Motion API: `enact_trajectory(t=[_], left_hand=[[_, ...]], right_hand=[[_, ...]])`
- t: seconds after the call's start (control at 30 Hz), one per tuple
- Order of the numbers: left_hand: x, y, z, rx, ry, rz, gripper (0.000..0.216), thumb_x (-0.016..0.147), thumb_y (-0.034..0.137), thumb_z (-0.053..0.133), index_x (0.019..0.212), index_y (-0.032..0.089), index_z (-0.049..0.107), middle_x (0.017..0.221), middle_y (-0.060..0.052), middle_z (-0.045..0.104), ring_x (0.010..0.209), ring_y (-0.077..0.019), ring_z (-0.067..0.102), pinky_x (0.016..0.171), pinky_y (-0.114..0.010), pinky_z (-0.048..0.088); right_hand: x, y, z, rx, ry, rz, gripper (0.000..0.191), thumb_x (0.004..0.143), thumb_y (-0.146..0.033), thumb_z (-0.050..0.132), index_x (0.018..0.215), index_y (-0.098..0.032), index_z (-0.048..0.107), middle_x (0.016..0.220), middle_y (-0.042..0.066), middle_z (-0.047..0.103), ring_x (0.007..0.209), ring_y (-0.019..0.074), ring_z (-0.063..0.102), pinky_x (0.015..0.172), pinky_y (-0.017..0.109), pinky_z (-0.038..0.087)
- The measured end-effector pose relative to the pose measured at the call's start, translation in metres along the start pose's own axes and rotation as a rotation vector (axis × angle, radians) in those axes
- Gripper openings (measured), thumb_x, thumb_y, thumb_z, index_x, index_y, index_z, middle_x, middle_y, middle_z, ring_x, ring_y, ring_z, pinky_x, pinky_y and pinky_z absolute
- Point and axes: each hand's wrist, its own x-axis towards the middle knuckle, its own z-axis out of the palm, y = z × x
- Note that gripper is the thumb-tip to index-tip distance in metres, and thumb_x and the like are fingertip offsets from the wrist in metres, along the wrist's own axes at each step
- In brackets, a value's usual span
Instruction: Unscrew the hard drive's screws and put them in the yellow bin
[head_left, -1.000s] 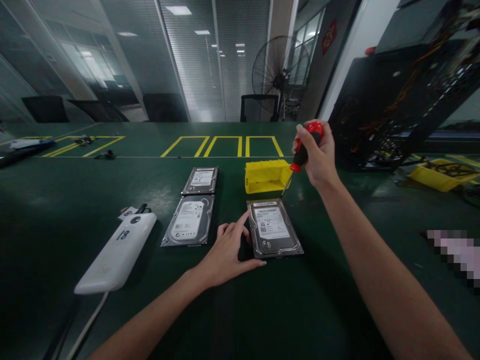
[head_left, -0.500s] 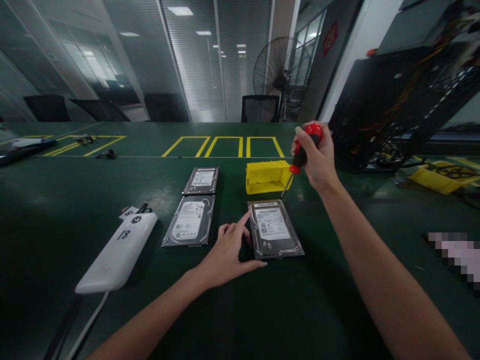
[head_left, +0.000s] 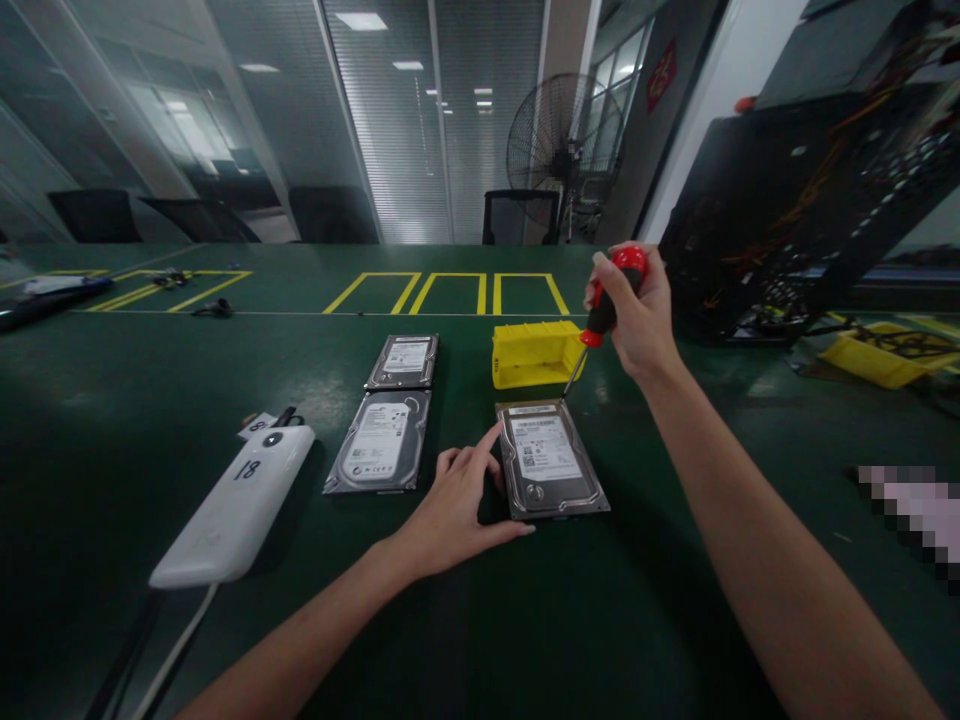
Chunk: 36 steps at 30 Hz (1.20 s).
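Note:
A hard drive (head_left: 551, 465) with a white label lies flat on the green table. My left hand (head_left: 465, 500) holds it at its near left corner, index finger on the left edge and thumb along the front edge. In my right hand (head_left: 637, 310) is a screwdriver (head_left: 600, 315) with a red and black handle, fingers wrapped round it. Its shaft slants down to the drive's far right corner; the tip's exact contact is too small to make out. Two more hard drives, a nearer one (head_left: 379, 440) and a farther one (head_left: 405, 360), lie end to end at left.
Just behind the held drive is a yellow bin (head_left: 534, 355) on its side. A white power bank (head_left: 240, 505) with cables lies at left. At right stand a black metal chassis (head_left: 727, 220) and another yellow bin (head_left: 885, 355) with cables. Yellow tape outlines (head_left: 457, 275) mark the table's far side.
Almost nothing differs. My right hand and the screwdriver have shifted very slightly to the right; my left hand and the hard drive stay in place.

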Motion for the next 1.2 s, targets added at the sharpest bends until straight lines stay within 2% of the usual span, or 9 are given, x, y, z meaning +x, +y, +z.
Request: enact_trajectory(t=[0.23,0.57,0.77,0.93,1.03,1.2], left_hand=[[0.0005,0.0017,-0.0009,-0.004,-0.003,0.006,0.103,0.077,0.050,0.067,0.148,0.026,-0.004,0.108,-0.004,0.054,0.111,-0.0269,0.048,0.105,-0.052,0.023],[0.0019,0.0041,-0.0021,0.012,-0.003,0.003,0.105,0.077,0.050,0.067,0.148,0.026,-0.007,0.104,-0.004,0.055,0.108,-0.0271,0.050,0.103,-0.052,0.026],[0.0016,0.0041,-0.0020,0.021,-0.001,0.000,0.105,0.077,0.049,0.068,0.148,0.025,-0.006,0.104,-0.004,0.055,0.108,-0.0268,0.049,0.103,-0.051,0.025],[0.0008,0.0038,-0.0017,0.022,0.000,0.001,0.102,0.076,0.048,0.069,0.148,0.026,0.000,0.106,-0.004,0.055,0.109,-0.0269,0.048,0.102,-0.049,0.028],[0.0008,0.0040,-0.0018,0.023,0.000,0.005,0.101,0.076,0.049,0.069,0.147,0.025,0.001,0.106,-0.004,0.055,0.110,-0.0274,0.049,0.102,-0.050,0.027],[0.0008,0.0045,-0.0021,0.020,-0.004,-0.007,0.105,0.077,0.050,0.067,0.148,0.026,-0.007,0.106,-0.004,0.055,0.110,-0.0276,0.049,0.104,-0.052,0.025]], right_hand=[[-0.0009,-0.0028,0.0014,-0.004,-0.016,-0.016,0.029,0.077,-0.050,0.063,0.095,-0.031,0.049,0.074,-0.003,0.051,0.060,0.0108,0.057,0.058,0.029,0.048],[0.0005,-0.0029,0.0037,0.007,-0.001,0.054,0.029,0.076,-0.045,0.064,0.092,-0.029,0.046,0.069,-0.004,0.047,0.056,0.0100,0.052,0.058,0.029,0.047],[0.0015,0.0014,-0.0008,0.011,-0.045,0.118,0.030,0.077,-0.037,0.057,0.105,-0.032,0.046,0.087,-0.001,0.051,0.071,0.0118,0.056,0.064,0.030,0.052],[0.0010,-0.0004,-0.0002,0.006,-0.017,0.148,0.034,0.073,-0.035,0.065,0.103,-0.031,0.049,0.094,0.000,0.050,0.074,0.0118,0.055,0.063,0.029,0.055],[-0.0001,-0.0021,0.0021,-0.004,0.021,0.129,0.035,0.070,-0.036,0.070,0.096,-0.029,0.049,0.091,0.000,0.050,0.071,0.0118,0.056,0.061,0.029,0.055],[-0.0004,0.0000,0.0012,-0.010,0.022,0.132,0.042,0.068,-0.039,0.074,0.096,-0.029,0.044,0.077,-0.002,0.053,0.059,0.0108,0.055,0.057,0.030,0.053]])
